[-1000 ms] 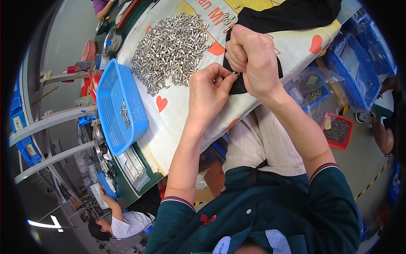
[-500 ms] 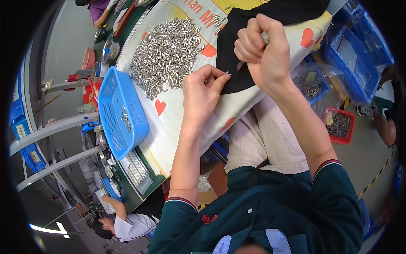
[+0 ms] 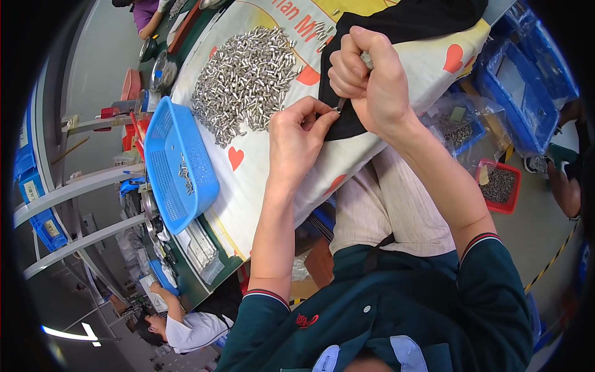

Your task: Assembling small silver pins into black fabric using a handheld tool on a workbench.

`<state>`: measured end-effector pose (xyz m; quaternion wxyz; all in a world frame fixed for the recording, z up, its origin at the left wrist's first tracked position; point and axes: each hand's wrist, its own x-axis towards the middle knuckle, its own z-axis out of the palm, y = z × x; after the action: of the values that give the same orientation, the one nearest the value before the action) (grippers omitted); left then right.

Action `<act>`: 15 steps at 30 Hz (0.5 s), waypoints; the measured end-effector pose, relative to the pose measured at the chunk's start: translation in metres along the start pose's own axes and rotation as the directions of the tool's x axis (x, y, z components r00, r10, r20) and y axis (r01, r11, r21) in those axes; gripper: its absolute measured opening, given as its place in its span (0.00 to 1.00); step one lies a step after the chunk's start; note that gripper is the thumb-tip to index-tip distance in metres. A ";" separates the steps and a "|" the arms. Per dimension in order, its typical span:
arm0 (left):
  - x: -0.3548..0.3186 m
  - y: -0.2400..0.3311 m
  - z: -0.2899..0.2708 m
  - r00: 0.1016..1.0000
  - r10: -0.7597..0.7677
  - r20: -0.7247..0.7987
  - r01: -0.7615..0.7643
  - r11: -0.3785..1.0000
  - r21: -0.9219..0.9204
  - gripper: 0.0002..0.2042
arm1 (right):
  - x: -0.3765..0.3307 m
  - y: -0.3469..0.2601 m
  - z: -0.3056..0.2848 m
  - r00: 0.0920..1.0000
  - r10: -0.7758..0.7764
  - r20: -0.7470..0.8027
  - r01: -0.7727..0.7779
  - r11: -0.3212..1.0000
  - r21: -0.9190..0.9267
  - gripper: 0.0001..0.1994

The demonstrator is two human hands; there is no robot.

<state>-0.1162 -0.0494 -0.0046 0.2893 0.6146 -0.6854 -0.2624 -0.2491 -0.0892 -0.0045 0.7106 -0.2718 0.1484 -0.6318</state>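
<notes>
My left hand [image 3: 294, 136] pinches a small silver metal pin [image 3: 336, 110] between thumb and fingertips, over the near edge of a black cloth [image 3: 406, 22]. My right hand [image 3: 381, 93] is wrapped in a fist round a thin-bladed hand tool [image 3: 341, 103]. Its pale end shows above the fist, and the narrow tip reaches down to the pin; most of it is hidden in the palm. Left of the cloth lies a large heap of similar silver pins [image 3: 245, 80] on a patterned tablecloth [image 3: 257, 164]. Several loose pins [image 3: 322, 34] lie by the cloth's far left edge.
A blue plastic basket [image 3: 207, 189] with a few pins stands on the left. Blue crates [image 3: 517, 93] and a red bin [image 3: 501, 204] of small metal parts sit at the right on the floor. Other people work at the far left and lower left.
My right fist has moved left and slightly down, bringing the tool's tip from beside the pin to it. My left hand stays almost in place, still pinching the pin.
</notes>
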 end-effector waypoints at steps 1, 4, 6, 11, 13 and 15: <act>0.000 -0.001 0.000 1.000 -0.004 0.003 0.004 1.000 -0.004 0.03 | 0.000 0.000 0.001 1.000 0.001 0.001 -0.001 1.000 -0.001 0.18; 0.000 -0.001 0.001 1.000 -0.003 0.000 0.003 1.000 -0.005 0.03 | 0.000 0.001 0.002 1.000 -0.005 0.003 0.005 1.000 -0.030 0.19; 0.000 0.000 0.000 1.000 -0.008 -0.001 0.008 1.000 -0.001 0.03 | 0.000 0.001 0.002 1.000 -0.012 0.004 0.012 0.999 -0.053 0.19; 0.001 -0.001 0.000 1.000 -0.006 -0.001 0.006 1.000 -0.002 0.03 | 0.000 0.001 0.003 1.000 -0.003 0.000 0.003 0.999 -0.046 0.19; 0.001 -0.001 0.001 1.000 -0.010 0.000 0.010 1.000 -0.021 0.04 | 0.001 0.001 0.004 1.000 -0.003 0.003 0.003 0.999 -0.050 0.19; 0.001 -0.001 0.000 1.000 -0.011 0.001 0.011 1.000 -0.020 0.04 | 0.001 0.001 0.004 1.000 -0.014 0.010 0.015 0.997 -0.072 0.19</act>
<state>-0.1160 -0.0501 -0.0054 0.2939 0.6152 -0.6795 -0.2710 -0.2456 -0.0890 -0.0017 0.6964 -0.3013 0.1655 -0.6299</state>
